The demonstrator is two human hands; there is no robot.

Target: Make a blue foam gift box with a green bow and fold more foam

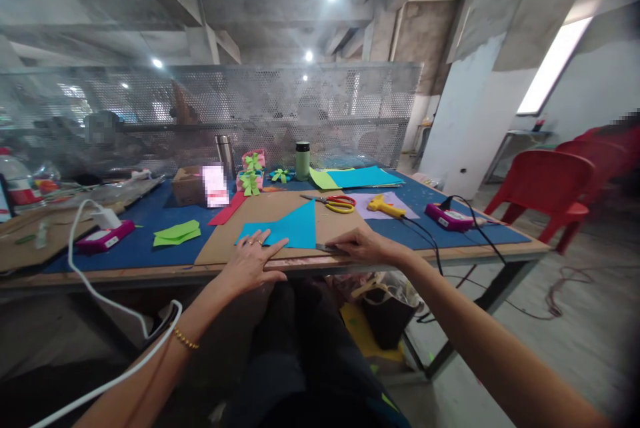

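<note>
Left grip, spread, rests on blue sheet; right grip holds slim grey tool beside its edge. Apparent step: edge work; next move calls for steady pressure.

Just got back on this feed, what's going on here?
A person has a blue sheet on a brown board. The left hand lies on the sheet, fingers spread; the right hand holds a thin grey tool, its tip by the sheet's lower right corner. Scissors rest just beyond, and a yellow glue gun lies on a lilac sheet to the right.
</note>
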